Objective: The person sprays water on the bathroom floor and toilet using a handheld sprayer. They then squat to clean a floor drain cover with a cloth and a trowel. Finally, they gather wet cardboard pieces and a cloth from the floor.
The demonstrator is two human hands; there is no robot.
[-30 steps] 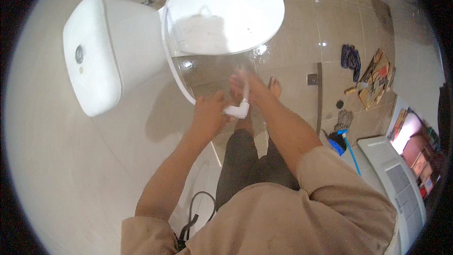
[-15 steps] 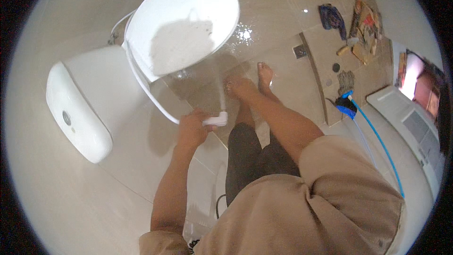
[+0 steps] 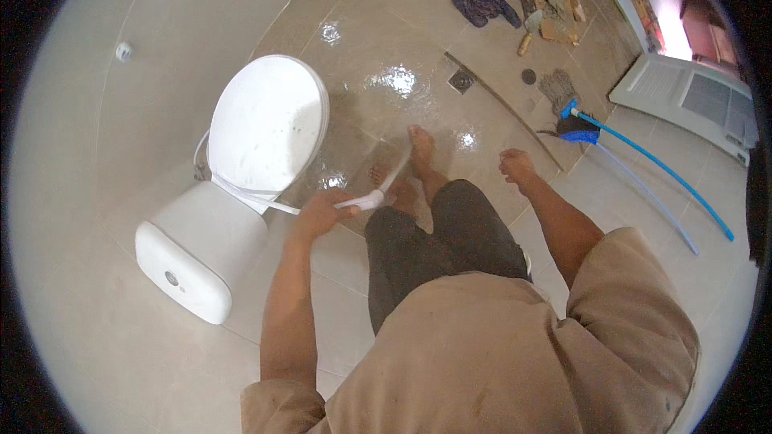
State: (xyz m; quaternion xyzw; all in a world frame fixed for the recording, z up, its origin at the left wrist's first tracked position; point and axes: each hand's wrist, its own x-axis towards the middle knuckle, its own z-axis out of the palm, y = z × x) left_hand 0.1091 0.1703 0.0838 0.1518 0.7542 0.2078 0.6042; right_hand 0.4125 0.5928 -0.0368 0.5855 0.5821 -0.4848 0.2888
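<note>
sprayer (image 3: 370, 200), left grip (image 3: 322, 214) closed around it

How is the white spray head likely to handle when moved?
The white spray head is probably light, since the left hand alone holds it. It may be slippery, with water jetting from it. Its hose likely flexes and trails, given its curve.

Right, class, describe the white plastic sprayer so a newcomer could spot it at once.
Find the big white ceramic toilet. Follow the slim white flexible hose beside it to the person's left hand. Gripped there is the white plastic sprayer, set apart from toilet and hose by the pale water jet leaving its tip.
</note>
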